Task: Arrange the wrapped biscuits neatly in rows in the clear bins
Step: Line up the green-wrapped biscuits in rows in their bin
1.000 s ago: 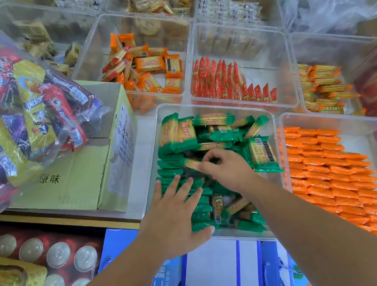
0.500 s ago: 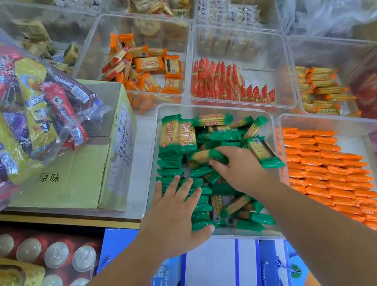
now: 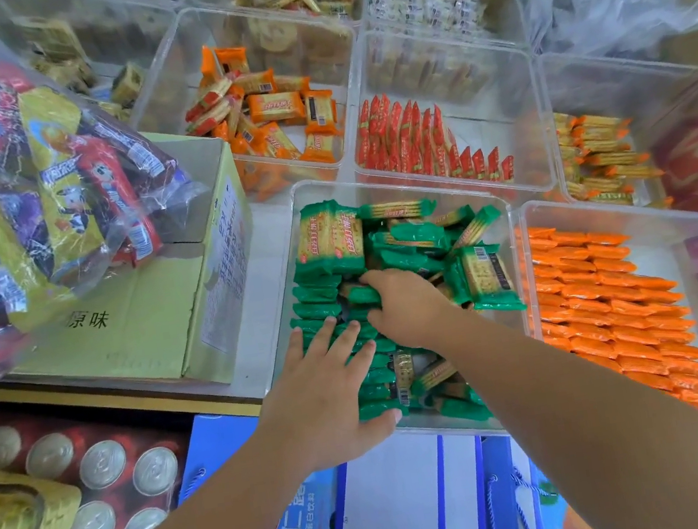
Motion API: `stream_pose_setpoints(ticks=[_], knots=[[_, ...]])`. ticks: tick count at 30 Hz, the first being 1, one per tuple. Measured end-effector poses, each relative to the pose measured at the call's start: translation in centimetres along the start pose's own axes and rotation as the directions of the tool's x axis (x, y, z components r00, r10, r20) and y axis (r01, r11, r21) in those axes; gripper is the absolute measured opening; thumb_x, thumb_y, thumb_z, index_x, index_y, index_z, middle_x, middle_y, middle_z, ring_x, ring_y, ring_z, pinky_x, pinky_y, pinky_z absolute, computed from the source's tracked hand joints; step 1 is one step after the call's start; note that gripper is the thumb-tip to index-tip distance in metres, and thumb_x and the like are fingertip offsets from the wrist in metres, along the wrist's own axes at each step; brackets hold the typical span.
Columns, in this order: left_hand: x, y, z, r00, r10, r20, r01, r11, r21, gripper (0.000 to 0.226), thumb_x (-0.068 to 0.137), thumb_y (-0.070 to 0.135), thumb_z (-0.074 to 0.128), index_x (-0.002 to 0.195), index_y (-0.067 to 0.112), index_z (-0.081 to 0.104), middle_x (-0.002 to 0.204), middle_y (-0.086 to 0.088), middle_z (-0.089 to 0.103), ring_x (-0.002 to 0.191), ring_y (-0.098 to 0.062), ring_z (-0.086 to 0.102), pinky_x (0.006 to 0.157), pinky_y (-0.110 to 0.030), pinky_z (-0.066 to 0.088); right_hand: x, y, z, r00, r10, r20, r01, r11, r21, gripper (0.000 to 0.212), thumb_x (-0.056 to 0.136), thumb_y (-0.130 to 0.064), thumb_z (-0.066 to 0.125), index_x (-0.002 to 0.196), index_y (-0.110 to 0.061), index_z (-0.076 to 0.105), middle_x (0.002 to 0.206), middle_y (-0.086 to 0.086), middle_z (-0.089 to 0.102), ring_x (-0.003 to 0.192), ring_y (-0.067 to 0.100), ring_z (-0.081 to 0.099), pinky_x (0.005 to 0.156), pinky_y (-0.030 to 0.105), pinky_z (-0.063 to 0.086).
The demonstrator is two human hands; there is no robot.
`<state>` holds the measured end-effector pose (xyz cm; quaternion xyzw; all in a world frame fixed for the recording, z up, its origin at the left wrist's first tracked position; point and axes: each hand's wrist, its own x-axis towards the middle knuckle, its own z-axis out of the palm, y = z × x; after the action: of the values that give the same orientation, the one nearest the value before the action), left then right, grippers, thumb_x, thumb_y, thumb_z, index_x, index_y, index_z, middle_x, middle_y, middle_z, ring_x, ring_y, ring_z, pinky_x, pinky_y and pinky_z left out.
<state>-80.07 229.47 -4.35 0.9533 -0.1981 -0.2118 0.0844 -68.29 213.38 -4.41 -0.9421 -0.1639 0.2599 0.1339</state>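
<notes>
A clear bin (image 3: 493,201) in front of me holds green-wrapped biscuits (image 3: 418,237), a row standing on edge along its left side and loose ones piled at the back and right. My left hand (image 3: 329,397) lies flat with straight fingers pressing on the near part of that row. My right hand (image 3: 406,303) reaches into the middle of the bin, and its curled fingers pinch one green packet (image 3: 361,295) at the row. One packet (image 3: 484,277) leans against the right hand's far side.
An orange-packet bin (image 3: 696,218) stands to the right; bins of red packets (image 3: 423,140), orange biscuits (image 3: 277,111) and yellow packets (image 3: 599,153) lie behind. A cardboard box (image 3: 129,331) carrying a bag of snacks (image 3: 18,179) sits left. Cans (image 3: 100,466) and a blue carton (image 3: 395,513) are below.
My right hand has moved left and down from the pile to the row, bringing a green packet with it. My left hand has stayed pressed on the row.
</notes>
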Motion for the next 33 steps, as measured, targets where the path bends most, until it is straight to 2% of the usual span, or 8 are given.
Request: stream_pose_setpoints(ticks=[3, 7, 9, 13, 21, 28, 30, 33], knots=[[0.0, 0.0, 0.1, 1.000, -0.003, 0.001, 0.003, 1.000, -0.012, 0.099, 0.081, 0.084, 0.017, 0.161, 0.026, 0.019, 0.171, -0.001, 0.004, 0.156, -0.027, -0.005, 0.123, -0.060, 0.001, -0.2, 1.3, -0.3, 0.998, -0.041, 0.048, 0.037, 0.996, 0.076, 0.067, 0.091, -0.023, 0.060, 0.153, -0.016, 0.036, 0.149, 0.010, 0.049, 0.132, 0.028, 0.048, 0.104, 0.035, 0.043], [0.0, 0.0, -0.1, 1.000, -0.002, 0.002, 0.002, 1.000, -0.002, 0.099, 0.081, 0.084, 0.018, 0.160, 0.026, 0.019, 0.171, -0.002, 0.005, 0.156, -0.027, -0.003, 0.123, -0.060, 0.003, -0.1, 2.3, -0.1, 0.989, -0.084, 0.120, 0.092, 0.994, -0.063, 0.080, 0.088, -0.026, 0.069, 0.157, -0.024, 0.029, 0.153, 0.007, 0.042, 0.134, 0.028, 0.045, 0.106, 0.037, 0.043], [0.0, 0.1, -0.2, 1.000, -0.005, 0.002, 0.005, 1.000, 0.000, 0.099, 0.081, 0.084, 0.018, 0.160, 0.025, 0.019, 0.170, -0.002, 0.007, 0.156, -0.027, -0.003, 0.123, -0.059, 0.003, 0.0, 2.0, 0.2, 0.991, -0.085, 0.108, 0.099, 0.986, -0.137, 0.081, 0.084, -0.023, 0.072, 0.155, -0.023, 0.032, 0.147, 0.007, 0.046, 0.127, 0.029, 0.051, 0.099, 0.041, 0.049], [0.0, 0.1, -0.3, 1.000, -0.007, 0.013, 0.007, 1.000, 0.009, 0.099, 0.081, 0.084, 0.017, 0.160, 0.026, 0.018, 0.170, -0.001, 0.007, 0.156, -0.026, -0.004, 0.123, -0.059, 0.004, 0.3, 1.2, 0.9, 0.996, -0.048, 0.079, 0.071, 0.943, -0.326, 0.082, 0.082, -0.017, 0.070, 0.152, -0.026, 0.028, 0.123, 0.006, 0.058, 0.102, 0.031, 0.063, 0.072, 0.044, 0.058], [0.0, 0.0, -0.1, 1.000, -0.014, 0.024, 0.014, 1.000, 0.008, 0.100, 0.081, 0.085, 0.017, 0.161, 0.025, 0.016, 0.171, 0.001, 0.003, 0.156, -0.025, -0.006, 0.124, -0.058, 0.002, 1.3, 2.3, 1.2, 0.976, -0.216, -0.010, 0.192, 0.886, -0.422, 0.070, 0.084, -0.041, 0.070, 0.144, -0.023, 0.039, 0.098, 0.003, 0.068, 0.084, 0.029, 0.066, 0.062, 0.041, 0.058], [0.0, 0.0, -0.1, 1.000, -0.015, 0.021, 0.014, 1.000, 0.017, 0.099, 0.082, 0.085, 0.017, 0.161, 0.026, 0.016, 0.171, 0.001, 0.003, 0.156, -0.024, -0.005, 0.124, -0.057, 0.002, 0.8, 3.8, 1.7, 0.947, -0.283, -0.150, 0.264, 0.955, -0.135, 0.065, 0.089, -0.035, 0.067, 0.147, -0.025, 0.038, 0.109, 0.009, 0.071, 0.090, 0.032, 0.068, 0.067, 0.036, 0.054], [0.0, 0.0, -0.1, 1.000, -0.014, 0.028, 0.013, 1.000, 0.020, 0.099, 0.082, 0.085, 0.016, 0.161, 0.026, 0.016, 0.171, 0.001, 0.001, 0.156, -0.024, -0.006, 0.124, -0.057, 0.002, 0.7, 3.8, 1.2, 0.946, -0.273, -0.177, 0.276, 0.961, -0.005, 0.059, 0.090, -0.031, 0.067, 0.144, -0.025, 0.045, 0.107, 0.007, 0.073, 0.083, 0.023, 0.068, 0.063, 0.028, 0.050], [-0.1, 0.0, -0.1, 0.999, -0.016, 0.034, 0.015, 1.000, 0.018, 0.099, 0.082, 0.085, 0.016, 0.161, 0.026, 0.015, 0.171, 0.001, 0.000, 0.156, -0.024, -0.007, 0.124, -0.057, 0.001, 0.4, 3.6, 0.6, 0.963, -0.212, -0.165, 0.240, 0.955, 0.173, 0.052, 0.088, -0.027, 0.069, 0.137, -0.022, 0.056, 0.096, 0.002, 0.074, 0.060, -0.002, 0.059, 0.056, 0.012, 0.043]])
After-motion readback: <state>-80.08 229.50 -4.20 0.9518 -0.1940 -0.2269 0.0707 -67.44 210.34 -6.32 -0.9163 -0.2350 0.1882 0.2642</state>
